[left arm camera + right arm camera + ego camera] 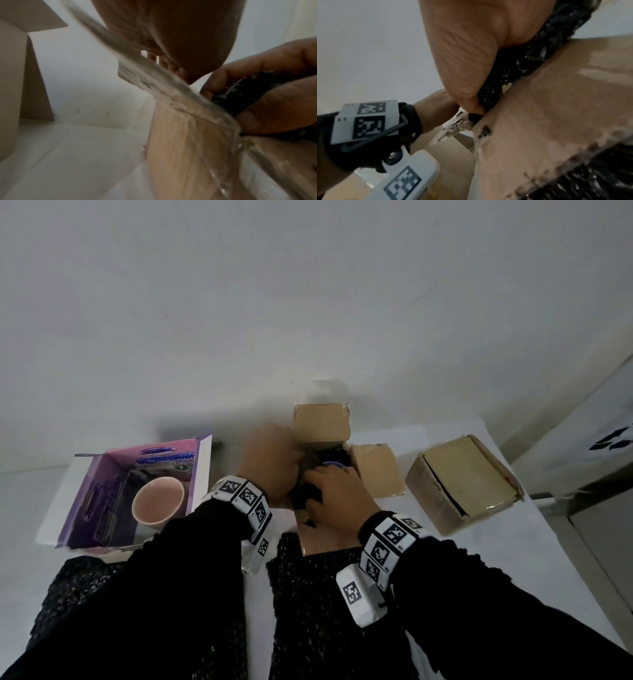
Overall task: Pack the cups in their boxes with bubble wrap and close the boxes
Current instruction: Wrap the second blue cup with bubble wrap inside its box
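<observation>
Both hands met over the open box (322, 422) mid-table. The right hand (337, 494) gripped black wrap (305, 496) around a blue cup (330, 464) in the box. The left hand (270, 463) was blurred, its fingers unclear. A pink cup (158, 505) sat in the purple box (102, 508); a closed box (462, 484) lay right.

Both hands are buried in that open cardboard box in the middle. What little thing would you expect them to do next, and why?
Probably keep tucking the black bubble wrap down into the open box. The right hand grips a fold of wrap at the box's mouth, a blue cup just shows inside, and all the flaps are spread open. The left hand is at the box's left side, blurred.
</observation>
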The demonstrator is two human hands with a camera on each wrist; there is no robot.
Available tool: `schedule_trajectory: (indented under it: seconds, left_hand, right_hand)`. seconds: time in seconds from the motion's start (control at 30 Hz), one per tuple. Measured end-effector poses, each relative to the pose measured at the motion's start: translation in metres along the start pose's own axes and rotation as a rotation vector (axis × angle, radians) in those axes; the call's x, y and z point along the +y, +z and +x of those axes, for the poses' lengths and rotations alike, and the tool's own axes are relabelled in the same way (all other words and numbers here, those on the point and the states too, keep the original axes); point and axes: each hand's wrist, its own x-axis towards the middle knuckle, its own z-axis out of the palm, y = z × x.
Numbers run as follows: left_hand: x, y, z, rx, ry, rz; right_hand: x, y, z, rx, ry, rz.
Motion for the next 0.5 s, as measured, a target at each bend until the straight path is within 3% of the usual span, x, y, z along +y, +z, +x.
schedule_trajectory:
  seconds: [0.27, 0.43, 0.5]
  left_hand:
    - [-0.016, 0.010, -0.006, 0.088, 0.083, 0.102]
    - [-0.011, 0.014, -0.006, 0.005, 0.178, 0.174]
    - [-0.011, 0.018, -0.006, 0.031, 0.130, 0.089]
  right_hand:
    - [0.001, 0.002, 0.008, -0.186, 0.001, -0.204]
    - [0.001, 0.005, 0.017, -0.203, -0.024, -0.328]
    - [0.006, 0.005, 0.020, -0.194, -0.029, -0.325]
